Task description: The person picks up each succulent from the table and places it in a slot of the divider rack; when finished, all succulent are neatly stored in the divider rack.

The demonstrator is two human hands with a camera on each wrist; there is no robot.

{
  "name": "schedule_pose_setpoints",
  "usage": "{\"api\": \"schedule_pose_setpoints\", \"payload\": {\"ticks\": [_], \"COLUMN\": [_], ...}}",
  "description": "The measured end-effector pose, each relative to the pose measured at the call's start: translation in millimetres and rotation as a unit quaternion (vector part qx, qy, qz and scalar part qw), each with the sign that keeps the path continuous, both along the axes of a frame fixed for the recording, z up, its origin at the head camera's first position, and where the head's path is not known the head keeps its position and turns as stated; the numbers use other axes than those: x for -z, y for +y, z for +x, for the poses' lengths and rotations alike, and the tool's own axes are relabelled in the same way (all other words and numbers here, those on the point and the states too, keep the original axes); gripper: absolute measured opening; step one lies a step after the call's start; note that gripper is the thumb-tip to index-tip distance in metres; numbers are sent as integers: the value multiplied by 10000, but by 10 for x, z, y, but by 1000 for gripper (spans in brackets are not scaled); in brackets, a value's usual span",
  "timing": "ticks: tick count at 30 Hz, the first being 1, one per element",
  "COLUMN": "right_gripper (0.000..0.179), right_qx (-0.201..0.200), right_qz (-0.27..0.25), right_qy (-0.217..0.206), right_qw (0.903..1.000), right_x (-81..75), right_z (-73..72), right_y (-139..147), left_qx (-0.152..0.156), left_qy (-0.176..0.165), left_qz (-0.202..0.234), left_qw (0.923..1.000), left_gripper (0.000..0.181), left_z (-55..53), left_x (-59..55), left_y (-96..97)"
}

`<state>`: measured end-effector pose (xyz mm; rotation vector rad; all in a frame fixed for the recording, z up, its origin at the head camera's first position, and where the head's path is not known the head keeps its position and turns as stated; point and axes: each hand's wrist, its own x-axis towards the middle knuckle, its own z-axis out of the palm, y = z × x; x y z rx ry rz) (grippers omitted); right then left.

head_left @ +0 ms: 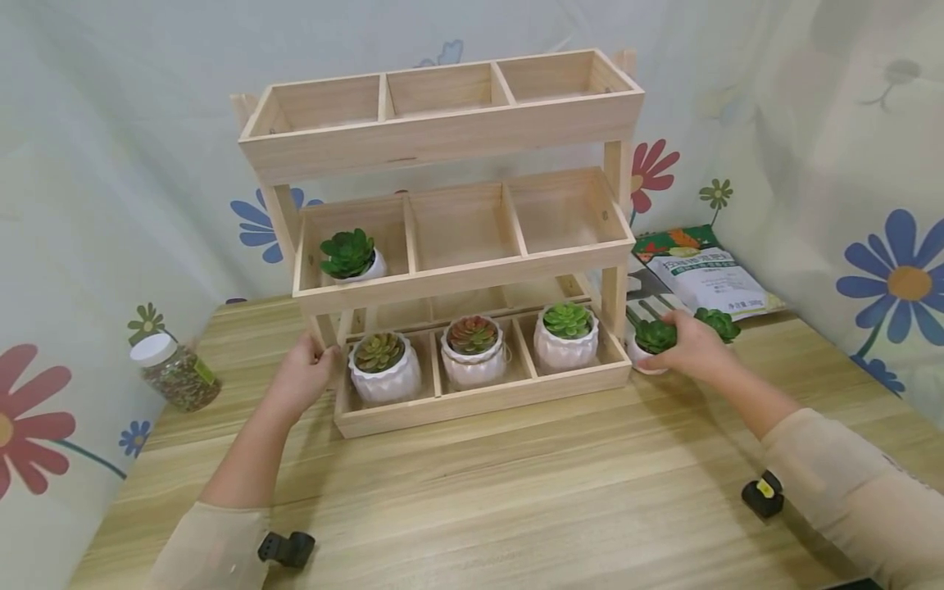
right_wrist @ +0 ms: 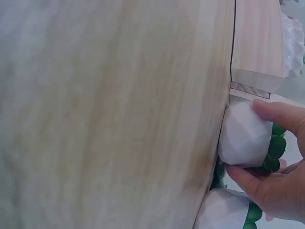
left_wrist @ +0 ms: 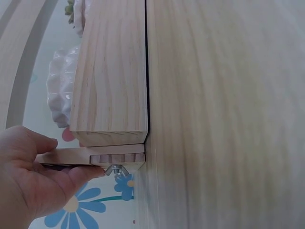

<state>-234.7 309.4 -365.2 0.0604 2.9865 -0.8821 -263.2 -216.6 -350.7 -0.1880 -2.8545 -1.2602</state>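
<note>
Wooden rack (head_left: pixel 442 147) as landmark, three tiers of three compartments each, standing on the table (head_left: pixel 479 492). My left hand (head_left: pixel 306 377) is at the rack's lower left, gripping a thin wooden side piece (left_wrist: pixel 71 155) of its frame, thumb and fingers on opposite faces. A wing nut (left_wrist: pixel 116 170) sits just beside my fingertips.

My right hand (head_left: pixel 686 348) is just off the rack's right end, level with the bottom tier. It grasps a white pot (right_wrist: pixel 245 136) with a green succulent (head_left: pixel 655 336): thumb on the side nearest the rack, a finger on the opposite side. The pot is upright, outside the rack; whether its base bears on the table I cannot tell. Farther right of the rack, near this one, a second white pot (right_wrist: pixel 221 210) with green leaves.

Rack's bottom tier, left to right: olive succulent (head_left: pixel 379 352), reddish succulent (head_left: pixel 473 334), bright green succulent (head_left: pixel 566 319), one to a compartment, each in a scalloped white pot. Middle tier, left compartment: dark green succulent (head_left: pixel 348 253), its white pot tilted.

Left of the rack, well apart: a white-lidded jar (head_left: pixel 177 377), contents granular. Right of the rack: a printed bag (head_left: pixel 711 283), lying flat. Behind the rack: a flower-patterned cloth (head_left: pixel 133 164).
</note>
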Motion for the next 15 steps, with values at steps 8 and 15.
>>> {"api": "schedule_pose_setpoints", "payload": {"ticks": [8,15], "right_gripper": [89,89], "right_qx": [-5,-326], "right_qz": [-107,-283], "right_qy": [358,453], "right_qw": [9993,9980], "right_x": [-215,-631], "right_z": [120,274], "right_y": [39,-91], "left_qx": [92,45], "left_qy": [-68,34], "left_qz": [114,60], "left_qw": [9999,10000], "left_gripper": [40,37], "left_z": [-7,-10], "left_x": [-2,13], "left_y": [1,-6]}}
